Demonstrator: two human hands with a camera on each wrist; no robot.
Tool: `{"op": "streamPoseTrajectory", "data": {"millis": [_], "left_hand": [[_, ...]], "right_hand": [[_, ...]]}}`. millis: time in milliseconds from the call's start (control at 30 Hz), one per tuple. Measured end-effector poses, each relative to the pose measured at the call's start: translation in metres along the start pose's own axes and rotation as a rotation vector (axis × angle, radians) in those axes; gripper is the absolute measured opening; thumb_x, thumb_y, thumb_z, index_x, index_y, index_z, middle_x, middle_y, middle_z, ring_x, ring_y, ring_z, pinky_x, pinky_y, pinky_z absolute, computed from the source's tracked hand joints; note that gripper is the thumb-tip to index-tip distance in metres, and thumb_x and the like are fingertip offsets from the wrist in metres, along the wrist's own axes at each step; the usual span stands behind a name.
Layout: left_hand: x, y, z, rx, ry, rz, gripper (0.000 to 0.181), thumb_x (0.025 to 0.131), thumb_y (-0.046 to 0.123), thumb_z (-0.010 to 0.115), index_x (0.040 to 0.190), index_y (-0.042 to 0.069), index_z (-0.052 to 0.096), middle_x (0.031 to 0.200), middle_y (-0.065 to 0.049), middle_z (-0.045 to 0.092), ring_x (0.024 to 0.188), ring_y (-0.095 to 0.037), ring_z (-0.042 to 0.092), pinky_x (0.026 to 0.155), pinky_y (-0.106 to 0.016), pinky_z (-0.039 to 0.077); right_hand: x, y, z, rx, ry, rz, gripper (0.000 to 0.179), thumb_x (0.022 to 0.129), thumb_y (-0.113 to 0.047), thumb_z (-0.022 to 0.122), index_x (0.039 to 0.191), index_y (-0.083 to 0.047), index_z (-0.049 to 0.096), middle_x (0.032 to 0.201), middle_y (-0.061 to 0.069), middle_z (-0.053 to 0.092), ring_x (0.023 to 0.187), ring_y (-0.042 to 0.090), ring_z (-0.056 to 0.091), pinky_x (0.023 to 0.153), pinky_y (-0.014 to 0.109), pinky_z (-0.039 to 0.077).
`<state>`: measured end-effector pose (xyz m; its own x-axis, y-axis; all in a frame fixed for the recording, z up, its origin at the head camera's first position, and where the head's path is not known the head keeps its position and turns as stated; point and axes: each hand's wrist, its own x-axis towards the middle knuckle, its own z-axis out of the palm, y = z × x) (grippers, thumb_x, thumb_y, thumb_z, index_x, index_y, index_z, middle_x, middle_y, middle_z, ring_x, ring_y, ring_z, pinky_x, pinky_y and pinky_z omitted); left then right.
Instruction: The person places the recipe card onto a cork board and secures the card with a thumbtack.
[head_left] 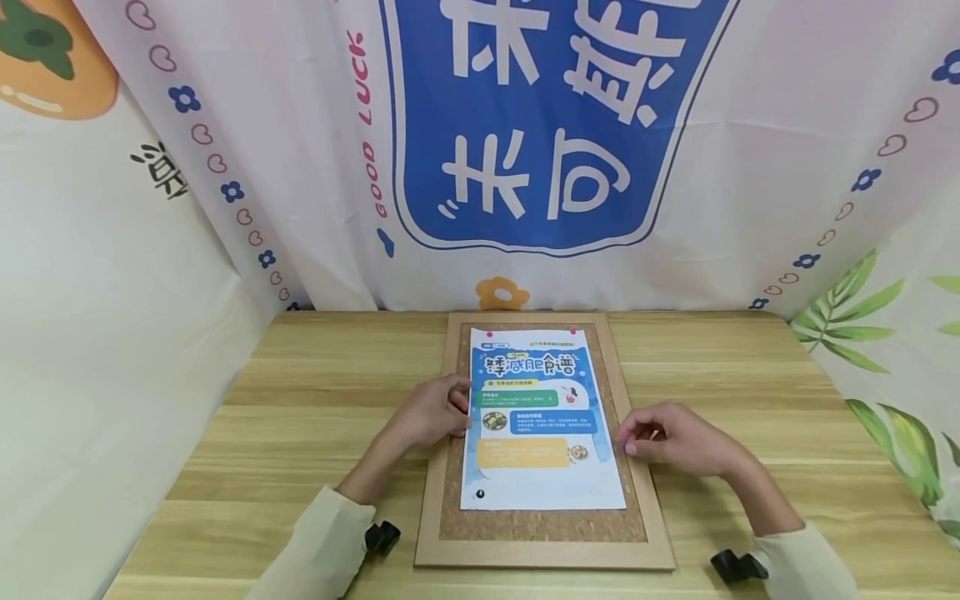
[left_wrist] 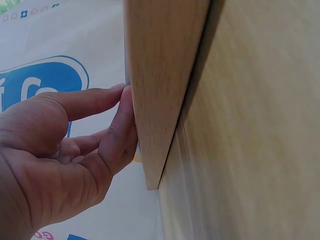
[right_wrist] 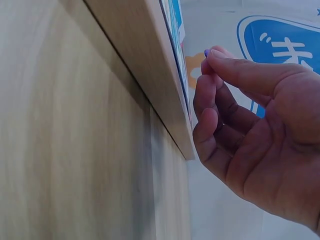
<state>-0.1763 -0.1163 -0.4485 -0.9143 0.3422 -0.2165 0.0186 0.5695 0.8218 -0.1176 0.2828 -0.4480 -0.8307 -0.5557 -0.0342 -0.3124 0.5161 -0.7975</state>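
Observation:
A printed paper poster (head_left: 540,487) in blue, green and yellow lies on a wood-framed cork board (head_left: 540,527). Two pink pushpins (head_left: 573,331) sit at its top corners. My left hand (head_left: 433,410) is at the poster's left edge, thumb and index fingertips meeting there; its wrist view shows them right beside the wooden frame (left_wrist: 162,75). In my right hand (head_left: 675,435), thumb and index finger pinch a small purple pushpin (right_wrist: 206,52), mostly hidden by the fingertips. That hand hovers over the right side of the frame, close to the poster's right edge.
The board lies on a wood-grain table (head_left: 315,400), its far end near the back edge. Behind hangs a printed cloth (head_left: 315,167) with a blue sign and hearts. White cloth (head_left: 112,375) hangs at the left, and leaf-patterned cloth (head_left: 885,350) at the right.

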Motion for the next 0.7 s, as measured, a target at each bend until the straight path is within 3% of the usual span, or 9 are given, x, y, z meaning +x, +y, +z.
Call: {"op": "streamPoseTrajectory", "data": {"millis": [700], "left_hand": [[0.002,0.002,-0.001,0.038,0.013,0.001,0.059,0.09,-0.007,0.075,0.147,-0.005,0.058,0.095,-0.009,0.069,0.074,-0.016,0.067,0.065,-0.025,0.059]], "right_hand": [[-0.001,-0.009,0.018,0.026,-0.065,0.005,0.004,0.101,-0.014,0.074,0.103,-0.015,0.078,0.096,-0.002,0.075,0.083,0.004,0.06,0.072,0.022,0.055]]}}
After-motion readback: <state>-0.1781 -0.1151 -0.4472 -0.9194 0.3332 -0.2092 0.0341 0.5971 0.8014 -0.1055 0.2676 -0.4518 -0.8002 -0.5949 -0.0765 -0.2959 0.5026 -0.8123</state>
